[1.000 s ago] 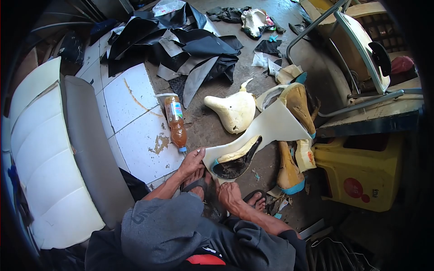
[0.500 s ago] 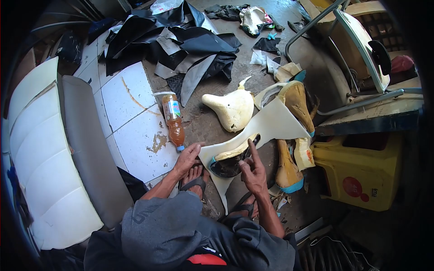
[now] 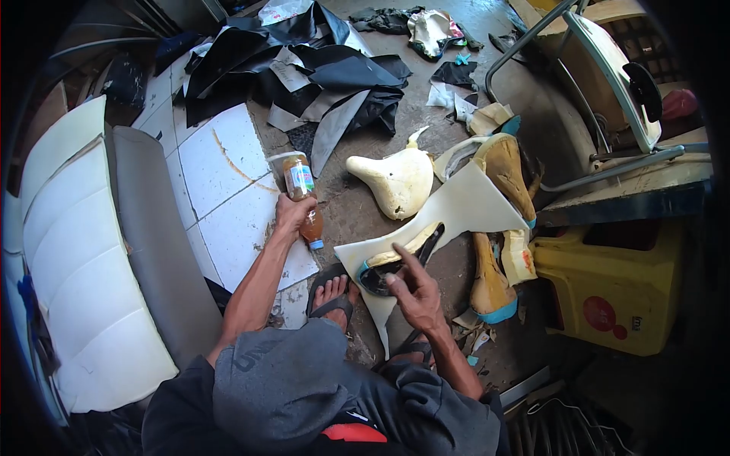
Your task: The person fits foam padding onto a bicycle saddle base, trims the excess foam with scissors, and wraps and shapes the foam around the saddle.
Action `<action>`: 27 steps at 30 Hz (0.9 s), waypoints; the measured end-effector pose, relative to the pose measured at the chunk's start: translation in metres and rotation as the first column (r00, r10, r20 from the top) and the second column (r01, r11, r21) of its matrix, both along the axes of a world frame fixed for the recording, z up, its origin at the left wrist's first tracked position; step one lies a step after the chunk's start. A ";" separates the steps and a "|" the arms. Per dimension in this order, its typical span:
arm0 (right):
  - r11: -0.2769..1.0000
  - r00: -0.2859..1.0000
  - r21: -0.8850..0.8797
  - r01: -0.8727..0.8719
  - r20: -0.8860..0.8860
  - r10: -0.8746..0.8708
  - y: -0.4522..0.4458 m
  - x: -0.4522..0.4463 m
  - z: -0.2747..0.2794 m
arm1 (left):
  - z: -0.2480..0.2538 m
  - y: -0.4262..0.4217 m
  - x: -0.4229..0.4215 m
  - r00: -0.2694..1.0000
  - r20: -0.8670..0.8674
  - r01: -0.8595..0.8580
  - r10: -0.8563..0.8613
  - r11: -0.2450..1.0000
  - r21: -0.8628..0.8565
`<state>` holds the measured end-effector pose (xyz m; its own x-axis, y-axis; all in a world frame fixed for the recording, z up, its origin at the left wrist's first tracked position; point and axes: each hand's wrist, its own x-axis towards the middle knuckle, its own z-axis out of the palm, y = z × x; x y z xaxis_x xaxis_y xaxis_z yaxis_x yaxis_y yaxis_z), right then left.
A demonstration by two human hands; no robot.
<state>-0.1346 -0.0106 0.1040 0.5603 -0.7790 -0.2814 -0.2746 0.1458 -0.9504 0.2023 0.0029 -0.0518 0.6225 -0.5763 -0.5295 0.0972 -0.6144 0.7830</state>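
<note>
My left hand (image 3: 291, 216) is wrapped round a plastic bottle (image 3: 299, 179) of amber-brown liquid, its blue cap pointing towards me. My right hand (image 3: 418, 295) hovers at a bicycle saddle, fingers apart and index finger stretched out; whether the fingertip touches the saddle's edge I cannot tell. This saddle has a black shell (image 3: 372, 283) and a cream foam edge (image 3: 426, 240). It lies on an irregular white foam sheet (image 3: 461, 207) in front of my feet. Just beyond the sheet sits a bare cream saddle pad (image 3: 397, 181).
White tiles (image 3: 228, 159) and a long padded white seat (image 3: 91, 273) lie on the left. Black and grey material scraps (image 3: 334, 83) are heaped beyond. Worn saddle foams (image 3: 487, 281), a yellow crate (image 3: 608, 296) and a metal-framed chair (image 3: 608, 83) stand to the right.
My left hand has left the white sheet's corner, moved up and left, and taken hold of the bottle. My right hand has shifted slightly left and down over the saddle.
</note>
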 end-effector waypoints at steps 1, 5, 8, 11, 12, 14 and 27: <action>0.996 0.999 0.071 -0.047 -0.006 0.048 0.003 0.003 0.001 | 0.009 0.004 -0.008 0.966 -0.231 -0.153 0.117 0.978 -0.142; 0.922 0.974 0.314 -0.228 0.076 0.215 0.023 0.018 -0.017 | 0.053 0.018 -0.032 0.664 -0.748 -0.358 0.009 0.882 -0.307; 0.830 0.963 0.492 -0.263 0.185 0.195 0.032 0.035 -0.017 | 0.085 0.015 -0.055 0.625 -0.781 -0.431 -0.018 0.826 -0.364; 0.777 0.950 0.578 -0.247 0.303 0.077 0.043 0.046 -0.040 | 0.093 0.012 -0.064 0.666 -0.746 -0.447 -0.015 0.792 -0.416; 0.736 0.942 0.637 -0.229 0.335 0.003 0.042 0.048 -0.038 | 0.096 0.009 -0.066 0.684 -0.729 -0.458 -0.015 0.769 -0.446; 0.606 0.908 0.758 -0.242 0.397 -0.133 0.039 0.050 -0.036 | 0.099 0.008 -0.068 0.696 -0.718 -0.451 -0.017 0.767 -0.456; 0.781 0.945 0.597 -0.184 0.327 -0.028 0.032 -0.005 -0.049 | 0.052 0.017 -0.067 0.955 0.282 -0.037 0.088 0.983 -0.179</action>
<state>-0.1392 0.0218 0.0551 0.7488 -0.4485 -0.4880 -0.0273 0.7148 -0.6988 0.1358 0.0199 0.0006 0.7715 -0.5971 -0.2199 -0.1140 -0.4697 0.8755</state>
